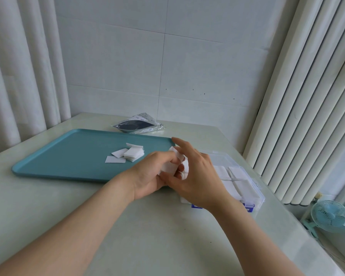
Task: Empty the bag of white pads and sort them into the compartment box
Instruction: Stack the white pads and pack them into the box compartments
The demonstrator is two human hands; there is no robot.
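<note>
Pale table [147, 236] nearest. L hand [147, 176] curls fingers round white pads [172, 166]; R hand [199, 176] pinches same stack, index straight. Clear compartment box [257, 193] just R of hands, pads inside. Teal tray [68, 156] L, w/ loose pads [130, 154]. Bag [139, 126] beyond tray, near tiled wall [187, 66]; blinds [307, 96] R, fan [330, 216] low.

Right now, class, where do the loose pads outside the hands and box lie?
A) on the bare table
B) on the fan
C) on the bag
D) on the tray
D: a small pile of pads lies on the tray, with the bag behind it.
</note>
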